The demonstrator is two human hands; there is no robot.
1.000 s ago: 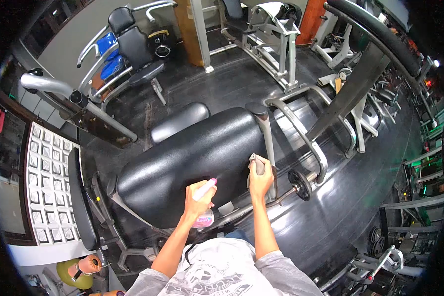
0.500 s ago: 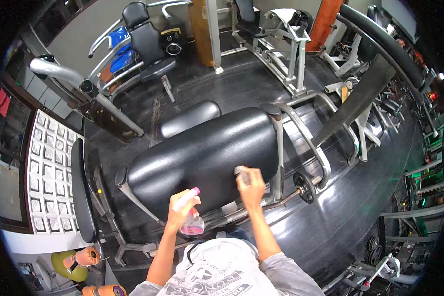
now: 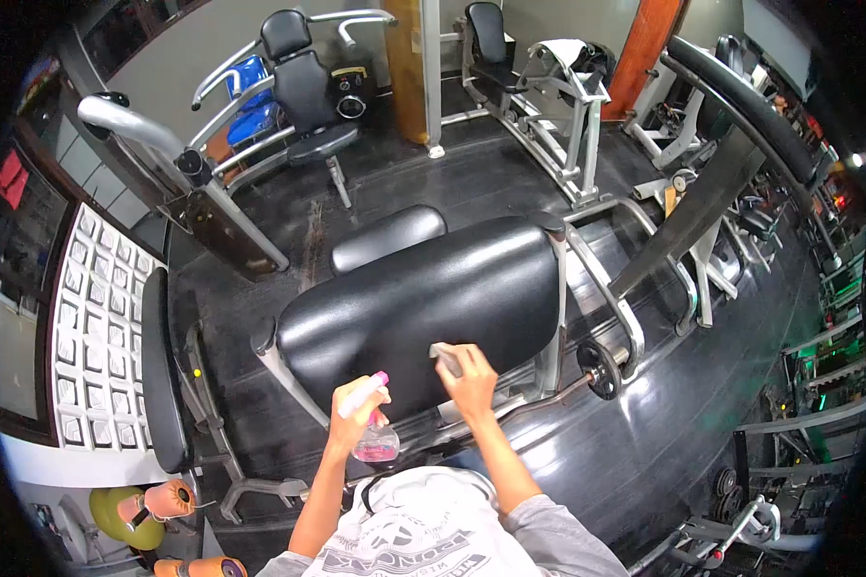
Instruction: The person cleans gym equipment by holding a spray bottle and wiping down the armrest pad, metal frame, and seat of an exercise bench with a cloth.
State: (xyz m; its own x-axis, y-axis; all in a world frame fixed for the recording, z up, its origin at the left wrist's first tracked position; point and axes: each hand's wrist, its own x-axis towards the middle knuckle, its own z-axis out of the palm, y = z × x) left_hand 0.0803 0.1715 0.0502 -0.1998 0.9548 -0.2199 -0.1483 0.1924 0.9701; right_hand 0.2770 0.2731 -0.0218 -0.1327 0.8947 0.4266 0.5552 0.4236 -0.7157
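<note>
My left hand [image 3: 354, 409] is wrapped round the neck of a clear spray bottle [image 3: 376, 442] with a pink-and-white trigger head and pinkish liquid inside. The bottle is upright in front of my shirt, by the near edge of a wide black padded bench [image 3: 423, 308]. Over the near part of that pad, my right hand [image 3: 472, 381] is closed on a small greyish cloth [image 3: 443, 353], bunched at the fingertips. The cloth appears to be on the pad's surface. Its lower part is hidden by my fingers.
Beyond the big pad lies a smaller black pad [image 3: 390, 238]. A weight plate [image 3: 600, 369] on a bar sits at its right. A metal machine post [image 3: 231, 212] rises at the left, and a black seat [image 3: 308, 106] stands behind. Dumbbell-like orange rollers [image 3: 168, 501] lie at lower left.
My right hand has moved left across the pad with the cloth, closer to the spray bottle. My left hand keeps its hold on the bottle. The whole view has shifted slightly.
</note>
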